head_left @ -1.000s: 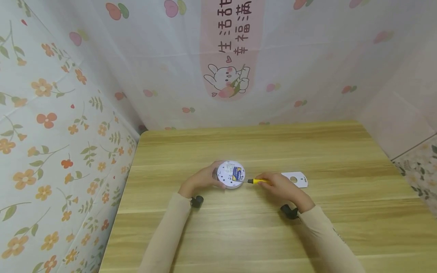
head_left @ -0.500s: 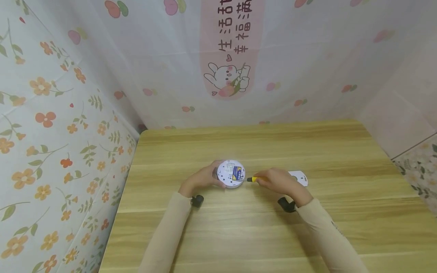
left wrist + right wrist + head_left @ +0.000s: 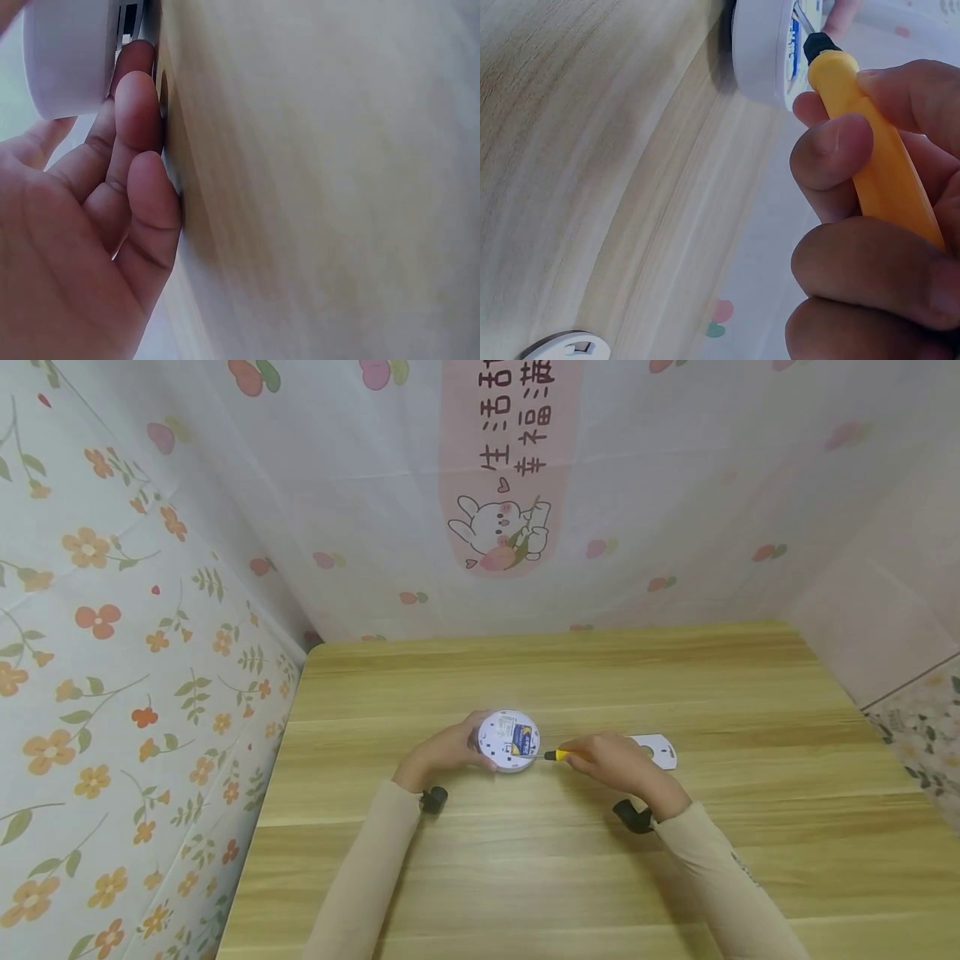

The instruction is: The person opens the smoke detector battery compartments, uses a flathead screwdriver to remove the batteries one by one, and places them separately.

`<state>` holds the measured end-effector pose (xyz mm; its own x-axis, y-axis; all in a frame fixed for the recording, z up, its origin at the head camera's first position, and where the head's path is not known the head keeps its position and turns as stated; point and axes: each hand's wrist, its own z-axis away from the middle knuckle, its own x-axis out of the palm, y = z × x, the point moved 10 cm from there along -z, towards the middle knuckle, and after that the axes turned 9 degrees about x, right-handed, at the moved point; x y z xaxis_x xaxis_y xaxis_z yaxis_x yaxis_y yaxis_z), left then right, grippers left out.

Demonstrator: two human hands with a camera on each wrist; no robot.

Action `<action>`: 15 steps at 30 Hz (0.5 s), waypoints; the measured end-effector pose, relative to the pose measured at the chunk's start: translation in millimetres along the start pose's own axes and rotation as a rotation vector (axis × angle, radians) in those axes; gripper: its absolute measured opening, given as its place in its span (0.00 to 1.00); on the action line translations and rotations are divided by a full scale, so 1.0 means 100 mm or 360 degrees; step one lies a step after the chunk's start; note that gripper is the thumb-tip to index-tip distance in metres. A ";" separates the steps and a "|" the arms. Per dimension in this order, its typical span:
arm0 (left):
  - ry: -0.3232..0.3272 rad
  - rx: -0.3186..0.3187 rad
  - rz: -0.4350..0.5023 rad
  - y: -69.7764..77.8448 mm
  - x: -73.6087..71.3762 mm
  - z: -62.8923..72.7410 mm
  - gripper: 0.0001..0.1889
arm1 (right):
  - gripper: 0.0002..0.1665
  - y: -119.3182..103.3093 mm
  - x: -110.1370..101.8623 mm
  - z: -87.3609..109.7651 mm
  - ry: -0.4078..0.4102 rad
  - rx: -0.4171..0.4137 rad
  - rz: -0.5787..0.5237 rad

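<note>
The job looks part-way through to me. My round white device [image 3: 495,739], which resembles a smoke detector, is turned with its slotted, labelled back up, and a blue-and-yellow battery [image 3: 522,740] sits exposed in it. The white plate [image 3: 657,745], with its round hole, is off the device, flat on the wood-grain table [image 3: 525,860] to the right and partly covered by my right hand [image 3: 618,762]. I take the prying at the battery to be the step in hand: the steel shaft of my yellow-handled screwdriver [image 3: 561,756] reaches over the device's rim to the battery's near end. I'd judge that freeing the battery isn't done; whether that end has lifted at all is too small to tell.

My right hand is closed firmly around the handle, thumb along one side, index finger bent against the other near the black collar, the remaining fingers wrapped further back. My left hand [image 3: 455,746] is curved, only part-way open, round the left side of the device, thumb at the near edge; the left wrist view shows fingertips tucked low, between the white casing and the tabletop. I can't tell whether the device itself touches the table.
</note>
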<state>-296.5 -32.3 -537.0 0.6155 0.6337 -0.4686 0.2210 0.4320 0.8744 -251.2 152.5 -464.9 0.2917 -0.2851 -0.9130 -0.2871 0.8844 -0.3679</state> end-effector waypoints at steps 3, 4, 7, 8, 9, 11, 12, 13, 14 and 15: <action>0.0005 0.0017 -0.0001 0.00 0.01 0.00 0.54 | 0.16 0.01 0.01 0.00 -0.0006 0.0005 -0.0026; 0.0007 0.0018 0.0001 0.00 0.01 0.00 0.55 | 0.16 0.01 0.01 0.00 -0.0007 0.0006 -0.0032; 0.0022 0.0022 -0.0003 0.01 0.01 0.00 0.55 | 0.16 0.02 0.02 0.00 -0.0018 0.0013 -0.0060; 0.0027 0.0020 -0.0007 0.01 0.01 0.00 0.55 | 0.16 0.03 0.02 0.00 -0.0021 0.0015 -0.0068; 0.0033 0.0021 -0.0010 0.01 0.01 0.00 0.55 | 0.16 0.03 0.03 -0.01 -0.0022 0.0016 -0.0072; 0.0040 0.0023 -0.0020 0.01 0.01 0.00 0.55 | 0.17 0.03 0.03 -0.01 -0.0028 0.0019 -0.0077; 0.0042 0.0027 -0.0025 0.01 0.01 -0.01 0.55 | 0.17 0.03 0.04 -0.01 -0.0028 0.0015 -0.0076; 0.0042 0.0031 -0.0029 0.01 0.01 -0.01 0.55 | 0.17 0.03 0.03 -0.01 -0.0027 0.0015 -0.0071; 0.0040 0.0038 -0.0033 0.02 0.01 -0.01 0.55 | 0.17 0.03 0.03 -0.02 -0.0026 0.0013 -0.0067; 0.0037 0.0043 -0.0039 0.02 0.01 -0.02 0.55 | 0.17 0.03 0.03 -0.02 -0.0028 0.0017 -0.0065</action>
<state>-297.2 -29.9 -535.9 0.5920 0.6380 -0.4925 0.2564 0.4303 0.8655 -252.7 153.6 -469.3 0.3188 -0.3149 -0.8940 -0.2647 0.8761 -0.4030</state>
